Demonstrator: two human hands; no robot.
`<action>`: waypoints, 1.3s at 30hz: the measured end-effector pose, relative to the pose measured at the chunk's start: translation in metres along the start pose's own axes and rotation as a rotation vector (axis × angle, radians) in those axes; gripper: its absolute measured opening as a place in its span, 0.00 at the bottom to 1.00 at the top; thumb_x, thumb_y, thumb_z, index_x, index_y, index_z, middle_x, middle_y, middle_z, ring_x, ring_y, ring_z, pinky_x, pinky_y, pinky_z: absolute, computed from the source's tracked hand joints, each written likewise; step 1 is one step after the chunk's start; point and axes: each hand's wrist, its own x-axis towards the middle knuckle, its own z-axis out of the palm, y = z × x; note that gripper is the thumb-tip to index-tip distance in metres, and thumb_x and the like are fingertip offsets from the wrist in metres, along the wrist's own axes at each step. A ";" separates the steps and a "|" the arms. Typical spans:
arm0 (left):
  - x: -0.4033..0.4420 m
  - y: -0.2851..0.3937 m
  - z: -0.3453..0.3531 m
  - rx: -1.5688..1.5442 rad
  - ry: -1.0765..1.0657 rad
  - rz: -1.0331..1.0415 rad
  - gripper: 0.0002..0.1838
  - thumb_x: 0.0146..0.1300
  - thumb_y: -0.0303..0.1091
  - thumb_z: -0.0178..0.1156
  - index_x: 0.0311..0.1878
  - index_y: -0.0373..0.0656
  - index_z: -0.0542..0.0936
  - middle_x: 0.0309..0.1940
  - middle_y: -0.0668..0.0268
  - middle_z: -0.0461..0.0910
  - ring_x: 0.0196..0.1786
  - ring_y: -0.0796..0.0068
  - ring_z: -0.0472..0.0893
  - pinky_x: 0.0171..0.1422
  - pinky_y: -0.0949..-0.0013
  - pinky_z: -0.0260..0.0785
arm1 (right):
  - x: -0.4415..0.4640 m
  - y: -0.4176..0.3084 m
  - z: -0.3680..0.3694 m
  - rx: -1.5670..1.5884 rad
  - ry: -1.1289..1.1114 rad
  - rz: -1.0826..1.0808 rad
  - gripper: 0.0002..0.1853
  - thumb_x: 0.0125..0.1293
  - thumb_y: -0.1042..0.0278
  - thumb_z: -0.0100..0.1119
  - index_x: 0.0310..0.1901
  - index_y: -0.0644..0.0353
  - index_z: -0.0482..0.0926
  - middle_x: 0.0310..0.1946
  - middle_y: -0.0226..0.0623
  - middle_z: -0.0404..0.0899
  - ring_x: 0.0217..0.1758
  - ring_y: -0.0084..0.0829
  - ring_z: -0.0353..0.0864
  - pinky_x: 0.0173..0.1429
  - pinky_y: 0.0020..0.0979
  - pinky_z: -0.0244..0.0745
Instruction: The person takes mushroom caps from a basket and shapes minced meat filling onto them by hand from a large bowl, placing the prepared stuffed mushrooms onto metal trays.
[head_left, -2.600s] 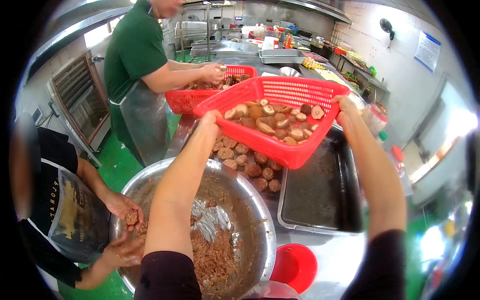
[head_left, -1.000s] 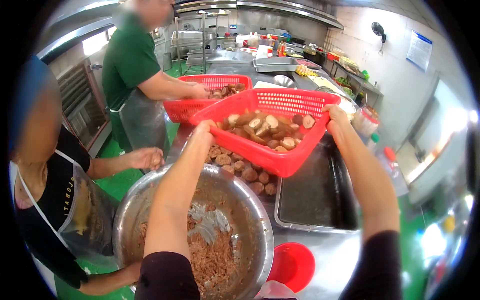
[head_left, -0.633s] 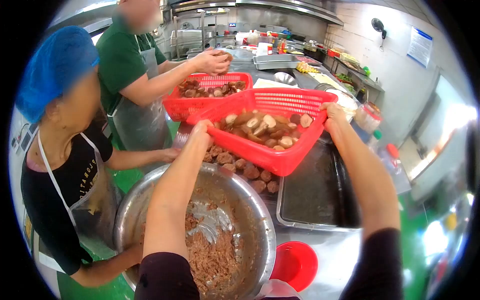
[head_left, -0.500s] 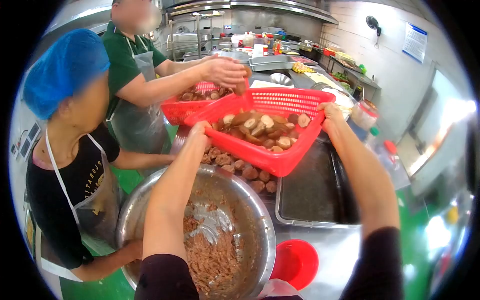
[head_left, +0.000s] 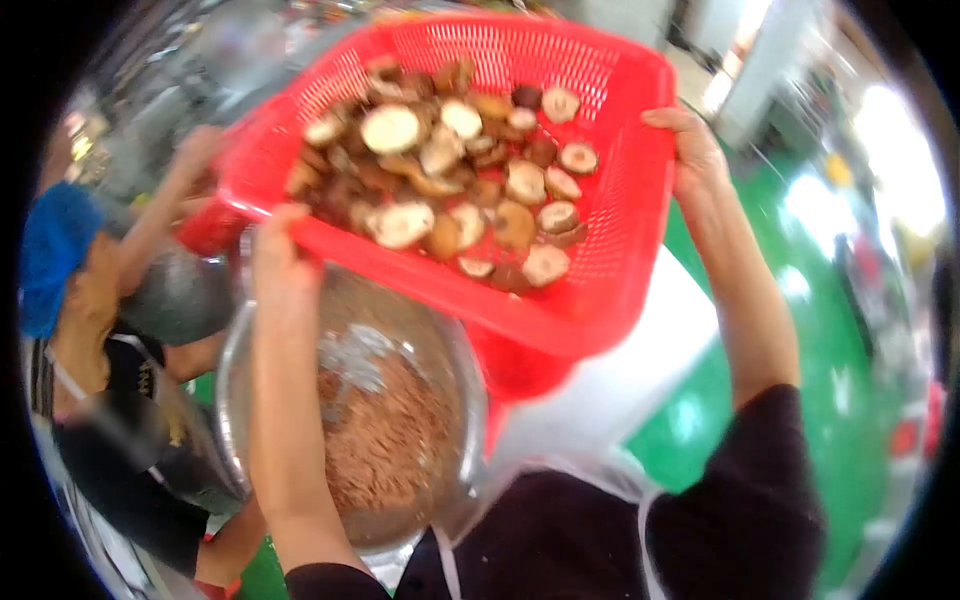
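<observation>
A red plastic basket [head_left: 610, 300] is held up in front of me by both hands, tilted a little. Inside lie several mushrooms [head_left: 400, 225], some showing pale cut faces or undersides. My left hand [head_left: 285, 245] grips the rim at the near left. On the right side, my right hand [head_left: 690, 150] is closed over the rim, with the thumb on top. Below the basket and near my left forearm stands a large steel bowl [head_left: 470, 400], with minced meat mixture [head_left: 390, 430] in it.
To the left is a co-worker in a blue hair cap [head_left: 60, 255] and apron, close to the bowl. Another person's hand [head_left: 195, 165] shows beside the basket's left end. A red bowl [head_left: 520, 370] is partly hidden under the basket. Green floor [head_left: 780, 420] lies to the right.
The basket has come closer to me and higher, away from the meatballs and black tray. My view has swung to the right and downward, and the picture is blurred.
</observation>
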 end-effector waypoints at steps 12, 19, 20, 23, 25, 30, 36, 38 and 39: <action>-0.207 -0.183 0.172 -0.142 -0.363 -0.406 0.18 0.43 0.17 0.54 0.40 0.44 0.72 0.29 0.69 0.70 0.33 0.72 0.72 0.38 0.68 0.69 | -0.332 -0.133 -0.196 -0.231 0.742 -0.259 0.20 0.52 0.79 0.50 0.50 0.64 0.71 0.42 0.45 0.78 0.43 0.42 0.79 0.50 0.42 0.77; -0.285 -0.298 0.140 -0.002 -0.133 -0.800 0.25 0.43 0.15 0.54 0.46 0.47 0.67 0.36 0.66 0.69 0.37 0.68 0.73 0.40 0.60 0.72 | -0.383 -0.067 -0.363 -0.244 0.833 -0.136 0.25 0.47 0.80 0.51 0.52 0.63 0.70 0.46 0.43 0.77 0.46 0.40 0.78 0.53 0.39 0.75; -0.291 -0.305 0.127 -0.017 -0.117 -0.799 0.26 0.43 0.15 0.54 0.47 0.47 0.67 0.37 0.66 0.69 0.39 0.67 0.73 0.42 0.58 0.74 | -0.381 -0.049 -0.379 -0.200 0.719 -0.160 0.25 0.47 0.81 0.51 0.52 0.63 0.70 0.46 0.43 0.77 0.46 0.39 0.78 0.54 0.38 0.75; -0.286 -0.346 0.091 0.090 -0.119 -0.689 0.29 0.47 0.14 0.54 0.55 0.47 0.66 0.46 0.65 0.72 0.50 0.64 0.73 0.53 0.55 0.72 | -0.362 -0.016 -0.383 -0.072 0.680 -0.134 0.24 0.47 0.84 0.50 0.51 0.63 0.71 0.45 0.41 0.78 0.46 0.38 0.78 0.54 0.38 0.74; -0.285 -0.354 0.092 0.154 -0.112 -0.611 0.27 0.50 0.15 0.54 0.55 0.43 0.66 0.47 0.63 0.72 0.49 0.66 0.74 0.53 0.61 0.71 | -0.352 0.008 -0.414 -0.019 0.675 -0.075 0.22 0.49 0.84 0.51 0.50 0.63 0.71 0.44 0.40 0.78 0.46 0.36 0.78 0.53 0.36 0.74; -0.285 -0.334 0.088 0.266 -0.136 -0.605 0.18 0.62 0.26 0.54 0.55 0.42 0.66 0.48 0.64 0.72 0.51 0.69 0.74 0.54 0.64 0.70 | -0.344 0.000 -0.441 -0.640 0.798 0.080 0.15 0.55 0.75 0.58 0.46 0.63 0.72 0.41 0.38 0.77 0.43 0.34 0.77 0.47 0.35 0.73; -0.304 -0.288 0.062 0.524 -0.107 -0.766 0.11 0.67 0.36 0.49 0.49 0.43 0.69 0.39 0.64 0.75 0.36 0.76 0.75 0.41 0.70 0.70 | -0.259 -0.047 -0.385 -1.569 0.656 -0.470 0.16 0.53 0.68 0.62 0.43 0.60 0.73 0.38 0.43 0.76 0.41 0.42 0.77 0.46 0.38 0.71; -0.318 -0.264 0.064 0.546 -0.207 -0.715 0.09 0.67 0.35 0.49 0.48 0.43 0.70 0.38 0.65 0.75 0.36 0.76 0.75 0.41 0.71 0.70 | -0.222 -0.028 -0.387 -1.641 0.315 -0.111 0.11 0.58 0.67 0.57 0.42 0.57 0.75 0.38 0.39 0.78 0.42 0.36 0.79 0.44 0.36 0.73; -0.323 -0.253 0.064 0.554 -0.254 -0.685 0.09 0.67 0.34 0.49 0.47 0.43 0.71 0.37 0.65 0.75 0.36 0.76 0.75 0.41 0.71 0.70 | -0.200 -0.020 -0.381 -1.762 0.161 0.114 0.13 0.56 0.65 0.56 0.44 0.55 0.75 0.41 0.39 0.78 0.46 0.39 0.79 0.46 0.39 0.74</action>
